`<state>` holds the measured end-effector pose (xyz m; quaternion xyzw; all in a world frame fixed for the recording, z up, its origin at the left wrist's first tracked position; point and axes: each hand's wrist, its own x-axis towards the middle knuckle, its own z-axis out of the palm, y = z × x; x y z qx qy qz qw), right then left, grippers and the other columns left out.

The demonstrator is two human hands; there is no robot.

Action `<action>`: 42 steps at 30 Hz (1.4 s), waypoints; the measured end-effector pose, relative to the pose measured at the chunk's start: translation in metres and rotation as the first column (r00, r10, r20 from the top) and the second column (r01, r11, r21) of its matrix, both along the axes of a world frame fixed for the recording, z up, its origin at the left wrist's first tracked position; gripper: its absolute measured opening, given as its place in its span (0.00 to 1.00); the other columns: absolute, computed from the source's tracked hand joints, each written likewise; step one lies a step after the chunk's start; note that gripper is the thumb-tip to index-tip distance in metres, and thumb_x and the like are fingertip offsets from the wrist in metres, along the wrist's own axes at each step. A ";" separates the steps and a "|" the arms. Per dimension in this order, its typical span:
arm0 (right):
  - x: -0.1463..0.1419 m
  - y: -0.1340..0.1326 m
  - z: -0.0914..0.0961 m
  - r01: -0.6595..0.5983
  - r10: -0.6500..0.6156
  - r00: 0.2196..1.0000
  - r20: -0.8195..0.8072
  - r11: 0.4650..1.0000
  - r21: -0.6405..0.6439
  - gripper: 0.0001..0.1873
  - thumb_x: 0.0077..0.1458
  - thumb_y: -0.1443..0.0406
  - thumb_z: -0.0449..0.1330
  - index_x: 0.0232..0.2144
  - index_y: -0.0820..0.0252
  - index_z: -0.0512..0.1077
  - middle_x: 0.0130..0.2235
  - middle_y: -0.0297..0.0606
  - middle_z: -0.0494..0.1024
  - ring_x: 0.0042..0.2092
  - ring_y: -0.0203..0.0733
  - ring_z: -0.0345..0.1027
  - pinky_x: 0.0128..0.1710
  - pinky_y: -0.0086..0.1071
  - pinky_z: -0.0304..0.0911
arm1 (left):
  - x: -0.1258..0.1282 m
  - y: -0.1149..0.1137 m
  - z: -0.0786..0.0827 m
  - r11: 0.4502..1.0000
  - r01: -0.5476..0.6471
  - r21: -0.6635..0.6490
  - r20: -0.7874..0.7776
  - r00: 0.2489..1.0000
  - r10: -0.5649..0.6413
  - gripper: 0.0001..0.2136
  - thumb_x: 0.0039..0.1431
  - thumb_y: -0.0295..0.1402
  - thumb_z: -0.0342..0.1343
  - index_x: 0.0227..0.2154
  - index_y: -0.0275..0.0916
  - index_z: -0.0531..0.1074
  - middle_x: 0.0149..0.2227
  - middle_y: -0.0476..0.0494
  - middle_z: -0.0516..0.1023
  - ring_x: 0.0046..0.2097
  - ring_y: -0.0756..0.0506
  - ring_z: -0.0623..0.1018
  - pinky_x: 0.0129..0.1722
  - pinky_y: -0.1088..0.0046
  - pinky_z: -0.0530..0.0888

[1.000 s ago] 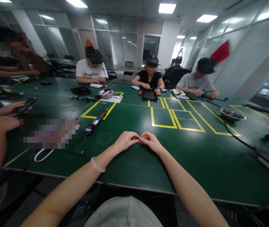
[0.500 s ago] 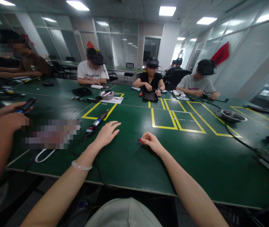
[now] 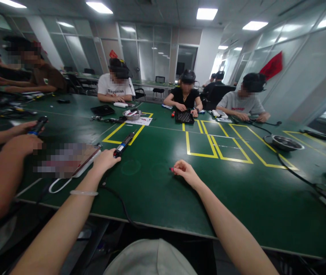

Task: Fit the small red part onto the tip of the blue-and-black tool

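Note:
My left hand [image 3: 107,160] is closed round the rear end of a slim black-and-blue electric screwdriver [image 3: 125,143], which lies at a slant on the green table with its thin tip pointing away from me. A black cord [image 3: 119,198] comes from near that hand and runs over the table's front edge. My right hand [image 3: 186,172] rests near the middle of the table, pinching a small red-and-dark piece [image 3: 171,169] between thumb and fingertips. What kind of piece it is, I cannot make out.
A tablet-like slab [image 3: 86,164] with a white strap lies left of my left hand. Beside it, a co-worker's hand holds a similar tool [image 3: 39,125]. Yellow taped boxes [image 3: 203,155] mark the table. Metal bowls [image 3: 287,143] stand farther off, and several people sit opposite.
My left hand has moved left and back from over the table and closed on the electric screwdriver. My right hand still pinches the small red piece. The view has shifted slightly.

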<state>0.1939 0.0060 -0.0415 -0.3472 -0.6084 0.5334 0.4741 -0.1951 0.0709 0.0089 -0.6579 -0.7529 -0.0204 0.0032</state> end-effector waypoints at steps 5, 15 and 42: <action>-0.001 0.000 -0.001 -0.010 0.010 1.000 0.001 1.000 0.022 0.14 0.51 0.58 0.65 0.36 0.58 0.70 0.31 0.32 0.73 0.31 0.34 0.66 0.33 0.30 0.62 | 0.022 -0.011 0.007 1.000 0.010 0.003 -0.044 0.999 -0.010 0.29 0.53 0.51 0.49 0.54 0.39 0.68 0.48 0.31 0.74 0.45 0.32 0.76 0.39 0.61 0.72; -0.001 0.001 -0.004 0.030 -0.055 0.984 0.169 0.988 0.152 0.09 0.53 0.60 0.62 0.34 0.59 0.68 0.31 0.32 0.71 0.31 0.35 0.63 0.32 0.29 0.59 | 0.112 -0.041 0.011 0.974 0.226 0.017 -0.045 0.973 -0.225 0.25 0.55 0.50 0.48 0.49 0.40 0.68 0.44 0.37 0.73 0.42 0.37 0.77 0.38 0.64 0.72; -0.008 -0.010 0.006 -0.053 -0.268 0.783 0.561 0.870 0.490 0.04 0.58 0.69 0.57 0.35 0.56 0.72 0.36 0.37 0.71 0.39 0.42 0.65 0.41 0.34 0.60 | 0.203 -0.079 0.005 0.868 0.494 0.040 0.084 0.864 -0.496 0.23 0.55 0.48 0.55 0.50 0.41 0.65 0.48 0.35 0.69 0.47 0.38 0.75 0.40 0.65 0.72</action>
